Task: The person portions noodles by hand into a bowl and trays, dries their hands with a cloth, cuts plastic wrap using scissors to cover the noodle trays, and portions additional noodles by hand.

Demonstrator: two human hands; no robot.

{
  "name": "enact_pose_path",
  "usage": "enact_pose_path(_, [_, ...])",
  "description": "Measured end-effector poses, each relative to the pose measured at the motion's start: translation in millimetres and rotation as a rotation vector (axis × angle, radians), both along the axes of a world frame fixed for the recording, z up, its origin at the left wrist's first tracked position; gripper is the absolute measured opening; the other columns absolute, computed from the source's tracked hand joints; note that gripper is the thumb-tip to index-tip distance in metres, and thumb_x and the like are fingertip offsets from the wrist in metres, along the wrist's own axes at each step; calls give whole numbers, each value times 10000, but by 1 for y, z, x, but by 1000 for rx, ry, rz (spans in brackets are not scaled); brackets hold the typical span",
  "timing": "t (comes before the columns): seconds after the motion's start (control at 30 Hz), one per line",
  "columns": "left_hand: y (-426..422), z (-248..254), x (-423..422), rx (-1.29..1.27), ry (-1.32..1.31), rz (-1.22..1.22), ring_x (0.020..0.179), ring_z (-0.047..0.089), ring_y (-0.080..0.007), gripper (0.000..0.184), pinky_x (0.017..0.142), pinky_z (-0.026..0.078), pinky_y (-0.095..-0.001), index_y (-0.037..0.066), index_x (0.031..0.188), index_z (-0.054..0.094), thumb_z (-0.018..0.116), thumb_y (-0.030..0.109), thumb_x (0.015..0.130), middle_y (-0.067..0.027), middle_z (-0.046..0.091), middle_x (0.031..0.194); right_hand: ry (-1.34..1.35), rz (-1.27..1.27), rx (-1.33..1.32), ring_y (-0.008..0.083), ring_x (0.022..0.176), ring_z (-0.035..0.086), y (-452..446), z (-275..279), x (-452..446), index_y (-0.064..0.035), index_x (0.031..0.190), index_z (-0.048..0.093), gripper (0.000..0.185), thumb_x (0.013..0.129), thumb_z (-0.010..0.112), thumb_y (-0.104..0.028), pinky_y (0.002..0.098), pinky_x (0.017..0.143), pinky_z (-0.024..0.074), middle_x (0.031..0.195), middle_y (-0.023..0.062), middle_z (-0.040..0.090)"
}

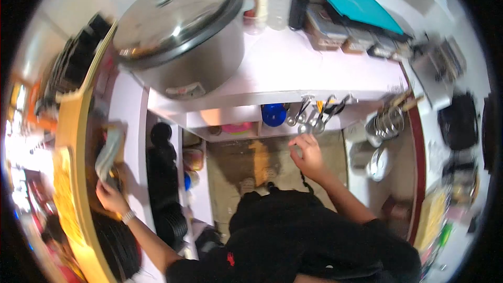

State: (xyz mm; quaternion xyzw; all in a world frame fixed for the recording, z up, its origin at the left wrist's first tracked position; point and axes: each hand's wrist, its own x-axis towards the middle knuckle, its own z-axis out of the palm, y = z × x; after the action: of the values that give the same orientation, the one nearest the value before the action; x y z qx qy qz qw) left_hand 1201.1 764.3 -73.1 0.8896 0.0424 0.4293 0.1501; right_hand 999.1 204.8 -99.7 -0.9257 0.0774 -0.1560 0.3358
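Nearest you on the left, your left hand (111, 200) is partly curled, its fingertips at the lower end of a grey cloth (108, 152); blur hides whether they grip it or merely touch it. That forearm slants out to the far left, a band (128, 216) on the wrist, with black stacked dishes (118, 246) beside it on the near side. A little farther off, your right hand (309, 156) is raised over the floor (230, 157), fingers loosely bent and apart, with nothing visible in it; its forearm angles in from the near right. Just beyond that hand, ladles (313, 124) hang below the edge of the surface (298, 63), a blue bowl (273, 115) to their left. Farthest away, a big lidded metal pot (178, 21) stands at the left, bottles (279, 0) to its right, then a teal lid (361, 5) above containers (327, 29).
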Motion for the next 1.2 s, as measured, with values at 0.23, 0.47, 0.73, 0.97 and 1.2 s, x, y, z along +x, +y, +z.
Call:
enact_pose_path(0.23, [-187,37,-35,-116,125,-699,861,563,-323,176,827,449,-406,-28,944,578,542,136,893,-163,594,919,-58,-287,912,175,961,528,61,-7,-27,-94,1156,522,329,835,595,-91,306,843,442,1096,64,529])
enact_pose_path(0.47, [-384,22,-145,198,397,-2159,1080,474,-306,164,1047,261,-556,128,904,623,690,172,761,-82,558,977,-564,-326,1770,226,1265,397,91,32,-80,-127,1436,277,601,956,441,-449,405,1052,338,1387,104,388])
enact_pose_path(0.73, [-492,64,-285,653,503,-2678,1298,225,-448,459,1060,201,-581,294,1062,695,805,313,617,-235,257,1429,-1169,6,2047,294,1286,410,86,36,-269,-38,1379,399,797,907,270,-666,439,1097,277,1412,158,412])
enact_pose_path(0.97, [-545,22,-491,268,521,-2864,1072,456,-327,410,932,392,-437,209,1060,701,762,144,659,-149,451,1181,-1428,-46,1829,280,1298,392,76,32,-451,-45,1376,404,824,899,214,-690,427,1085,293,1397,151,426])
enact_pose_path(1.2, [-611,55,-669,77,796,-2956,989,538,-284,384,840,456,-367,133,1070,692,697,43,697,-138,508,1105,-1194,-491,1478,288,1160,530,32,59,-627,-34,1380,376,785,929,172,-643,399,1002,408,1303,161,502])
